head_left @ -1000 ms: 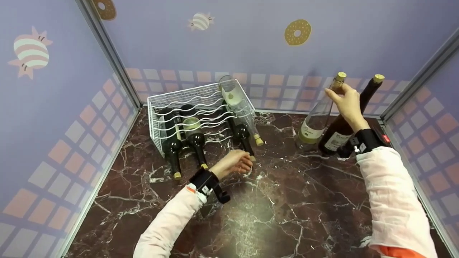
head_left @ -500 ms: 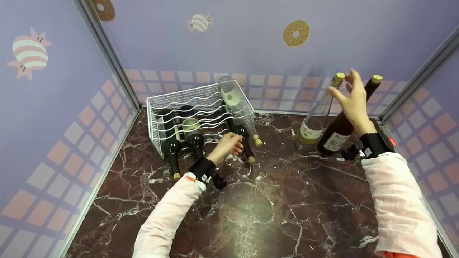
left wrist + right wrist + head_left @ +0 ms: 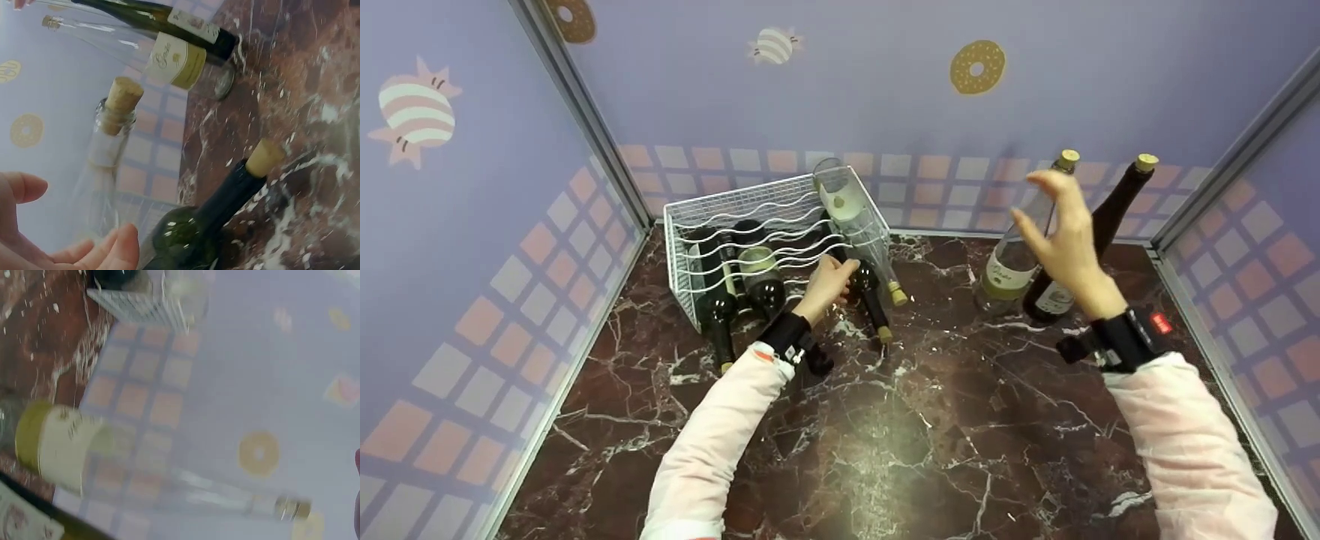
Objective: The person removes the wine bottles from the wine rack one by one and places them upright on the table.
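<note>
A white wire rack point(image 3: 684, 225) stands at the back left with several bottles lying in it. My left hand point(image 3: 829, 279) reaches the rack's front, fingers relaxed, beside a dark green corked bottle point(image 3: 871, 296) point(image 3: 225, 205) and gripping nothing. A clear corked bottle point(image 3: 851, 214) point(image 3: 109, 135) lies tilted on the rack's right side. At the right, a clear labelled bottle point(image 3: 1014, 251) point(image 3: 62, 444) and a dark bottle point(image 3: 1091, 225) stand upright. My right hand point(image 3: 1061, 232) hovers in front of their necks, fingers spread, holding nothing.
The rack and bottles stand on a dark red marble tabletop point(image 3: 900, 420). Lilac patterned walls close in the back and both sides. Two more dark bottles point(image 3: 720, 304) lie in the rack's left slots, necks pointing toward me.
My right hand let go of the clear bottle's neck and drew back toward me, opening. My left hand moved forward from the tabletop up to the rack's front.
</note>
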A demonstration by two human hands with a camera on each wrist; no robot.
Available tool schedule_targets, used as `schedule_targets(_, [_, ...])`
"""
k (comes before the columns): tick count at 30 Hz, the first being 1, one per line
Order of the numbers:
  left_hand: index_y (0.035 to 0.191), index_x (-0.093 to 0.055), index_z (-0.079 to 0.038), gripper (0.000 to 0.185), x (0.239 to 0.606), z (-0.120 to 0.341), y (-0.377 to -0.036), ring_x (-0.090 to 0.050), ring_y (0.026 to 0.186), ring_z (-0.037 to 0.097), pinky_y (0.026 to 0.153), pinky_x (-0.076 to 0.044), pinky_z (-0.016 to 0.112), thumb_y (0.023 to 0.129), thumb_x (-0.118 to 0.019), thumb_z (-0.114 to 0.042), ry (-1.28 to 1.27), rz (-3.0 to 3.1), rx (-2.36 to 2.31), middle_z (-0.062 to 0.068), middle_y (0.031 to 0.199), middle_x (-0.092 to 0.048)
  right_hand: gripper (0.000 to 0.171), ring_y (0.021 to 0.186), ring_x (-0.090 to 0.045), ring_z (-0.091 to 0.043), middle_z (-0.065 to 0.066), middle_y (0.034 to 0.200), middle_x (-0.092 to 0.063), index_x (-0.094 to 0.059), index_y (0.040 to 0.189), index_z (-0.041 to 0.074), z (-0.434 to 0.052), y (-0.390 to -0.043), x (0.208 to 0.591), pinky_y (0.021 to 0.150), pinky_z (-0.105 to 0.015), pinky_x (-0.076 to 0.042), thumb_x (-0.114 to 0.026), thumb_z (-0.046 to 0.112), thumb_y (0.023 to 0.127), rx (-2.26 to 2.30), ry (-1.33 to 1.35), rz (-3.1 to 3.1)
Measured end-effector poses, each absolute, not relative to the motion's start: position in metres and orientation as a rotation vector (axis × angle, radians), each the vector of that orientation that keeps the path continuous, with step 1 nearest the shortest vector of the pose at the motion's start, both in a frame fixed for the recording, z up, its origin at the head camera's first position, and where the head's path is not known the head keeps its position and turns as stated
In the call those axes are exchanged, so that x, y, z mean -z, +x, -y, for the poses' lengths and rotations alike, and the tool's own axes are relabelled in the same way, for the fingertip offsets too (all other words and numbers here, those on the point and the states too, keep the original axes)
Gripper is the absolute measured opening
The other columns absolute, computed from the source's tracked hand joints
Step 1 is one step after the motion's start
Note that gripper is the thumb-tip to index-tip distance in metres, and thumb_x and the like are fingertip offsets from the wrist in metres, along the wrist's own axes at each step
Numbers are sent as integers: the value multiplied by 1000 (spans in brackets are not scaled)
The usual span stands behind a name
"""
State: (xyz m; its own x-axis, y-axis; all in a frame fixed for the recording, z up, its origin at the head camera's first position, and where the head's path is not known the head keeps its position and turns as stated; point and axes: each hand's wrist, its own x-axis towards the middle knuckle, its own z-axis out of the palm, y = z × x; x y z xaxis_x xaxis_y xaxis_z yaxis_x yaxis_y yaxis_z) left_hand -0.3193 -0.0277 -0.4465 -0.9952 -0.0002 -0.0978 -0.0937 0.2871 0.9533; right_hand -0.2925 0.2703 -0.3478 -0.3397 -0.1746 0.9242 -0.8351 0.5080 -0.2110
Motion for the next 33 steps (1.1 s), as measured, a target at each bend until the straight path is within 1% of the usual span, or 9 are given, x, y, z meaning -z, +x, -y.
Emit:
schedule_targets(1, [89,-40,-4,28,444,27,-322,-47,53,14,40,-41,22,86,-56,-27,-95,-2496,-1804,11,72,-50,40,101,-48,-33,-20,108,-53,-48,110,-12,-267,-292,354,91,-41,-36,-65,-4,74,-874,884,1809])
schedule_targets(3, [100,-39,0,36,440,25,-327,-49,55,17,40,-42,22,86,-56,-28,-105,-2566,-1754,16,81,-52,40,101,-48,-33,-19,108,-54,-49,111,-10,-261,-288,365,90,-42,-36,-65,2,76,-871,956,1815])
schedule_targets(7, [118,-33,7,54,432,22,-339,-56,71,27,45,-47,27,85,-55,-29,-125,-2643,-1663,26,105,-51,39,100,-48,-33,-19,109,-54,-50,110,-9,-247,-275,383,90,-41,-37,-63,4,77,-849,1058,1853])
schedule_targets(10, [119,-33,8,56,428,22,-348,-56,88,31,63,-49,31,85,-55,-30,-133,-2709,-1590,28,110,-50,35,99,-50,-32,-17,108,-55,-52,109,-8,-236,-265,396,88,-37,-39,-62,4,77,-829,1111,1887])
schedule_targets(13, [116,-36,8,55,427,22,-356,-52,99,32,80,-42,34,85,-56,-32,-138,-2790,-1510,27,110,-51,31,96,-51,-30,-15,107,-56,-54,107,-6,-227,-256,409,86,-33,-41,-61,4,78,-824,1162,1918])
schedule_targets(15, [115,-37,8,55,428,22,-360,-50,102,34,85,-39,36,84,-56,-34,-155,-2830,-1462,28,110,-51,28,95,-52,-29,-15,105,-56,-55,105,-6,-221,-251,418,85,-31,-42,-61,4,79,-830,1204,1934])
schedule_targets(19, [116,-38,7,56,430,21,-367,-48,105,35,87,-37,38,84,-55,-35,-193,-2870,-1386,28,112,-48,27,94,-53,-27,-14,104,-56,-56,103,-5,-210,-241,438,85,-30,-42,-62,4,78,-827,1297,1971])
schedule_targets(25, [119,-37,5,59,430,18,-376,-39,106,38,87,-33,41,84,-55,-39,-253,-2950,-1280,27,116,-42,32,92,-54,-22,-11,101,-56,-56,103,-2,-194,-224,462,83,-28,-43,-66,3,73,-756,1429,1996])
schedule_targets(33, [120,-38,1,69,431,11,-388,-33,109,35,86,-33,41,80,-57,-52,-342,-3032,-1108,22,118,-36,31,90,-54,-20,-9,102,-56,-58,102,-2,-188,-211,472,80,-27,-45,-68,6,73,-739,1479,1973])
